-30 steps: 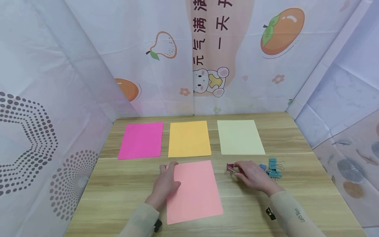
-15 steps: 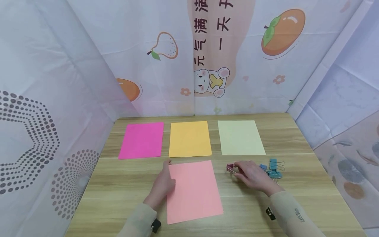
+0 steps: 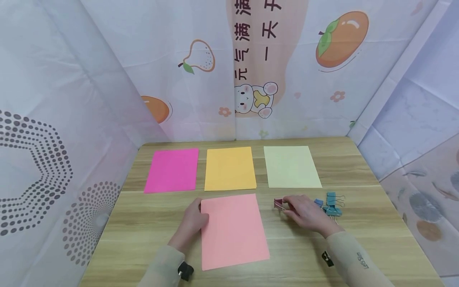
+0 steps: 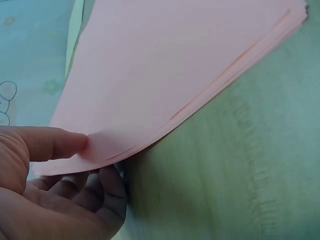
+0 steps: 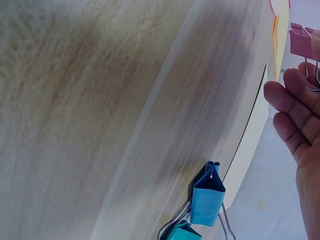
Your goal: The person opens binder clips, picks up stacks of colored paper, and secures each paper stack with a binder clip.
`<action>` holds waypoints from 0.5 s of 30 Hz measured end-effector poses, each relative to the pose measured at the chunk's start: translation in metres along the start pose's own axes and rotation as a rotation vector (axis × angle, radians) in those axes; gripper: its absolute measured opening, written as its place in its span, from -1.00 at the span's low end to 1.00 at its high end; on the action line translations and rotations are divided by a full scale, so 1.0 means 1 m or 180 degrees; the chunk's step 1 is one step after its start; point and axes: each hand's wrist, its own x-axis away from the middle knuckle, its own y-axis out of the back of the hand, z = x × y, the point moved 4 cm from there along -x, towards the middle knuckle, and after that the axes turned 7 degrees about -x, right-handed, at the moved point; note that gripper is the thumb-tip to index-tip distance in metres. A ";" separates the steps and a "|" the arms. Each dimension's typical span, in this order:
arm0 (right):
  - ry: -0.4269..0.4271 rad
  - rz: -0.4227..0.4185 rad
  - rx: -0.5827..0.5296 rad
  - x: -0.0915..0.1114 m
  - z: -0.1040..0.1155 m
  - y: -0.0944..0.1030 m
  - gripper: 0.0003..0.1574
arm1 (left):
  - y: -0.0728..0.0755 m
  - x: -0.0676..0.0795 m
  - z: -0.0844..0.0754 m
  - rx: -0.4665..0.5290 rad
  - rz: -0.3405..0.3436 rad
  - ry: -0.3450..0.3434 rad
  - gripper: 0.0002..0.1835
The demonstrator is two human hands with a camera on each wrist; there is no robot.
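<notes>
A stack of pink paper (image 3: 234, 233) lies in the middle of the table, in front of the person. My left hand (image 3: 193, 217) pinches its far left corner. In the left wrist view the thumb (image 4: 65, 145) presses on top and the curled fingers lie beneath, so the paper's edge (image 4: 150, 142) bends up there. To the right of the stack, my right hand (image 3: 305, 211) holds a dark pink binder clip (image 3: 278, 203) low over the table. The right wrist view shows that clip (image 5: 302, 42) with its wire handles between thumb and fingers.
Several blue and teal binder clips (image 3: 333, 211) lie just right of the right hand. Along the back of the table are magenta (image 3: 172, 170), orange (image 3: 230, 169) and pale yellow paper (image 3: 292, 166). Printed curtains (image 3: 201, 119) enclose the back and sides.
My left hand has slid back and left, off the top of the pink stack to its far left corner, and now grips it there. The right hand stays in place with its clip.
</notes>
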 end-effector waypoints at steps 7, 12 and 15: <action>-0.0038 0.0058 -0.0040 -0.001 0.003 0.000 -0.60 | 0.002 -0.001 0.001 0.0327 0.0128 -0.0011 -0.58; -0.0127 0.0134 -0.0109 -0.003 0.005 0.001 -0.59 | 0.002 -0.001 0.001 0.0555 0.0214 -0.0048 -0.61; -0.0130 0.0147 -0.0092 -0.004 0.007 0.002 -0.60 | 0.002 -0.001 -0.001 0.0653 0.0238 -0.0064 -0.64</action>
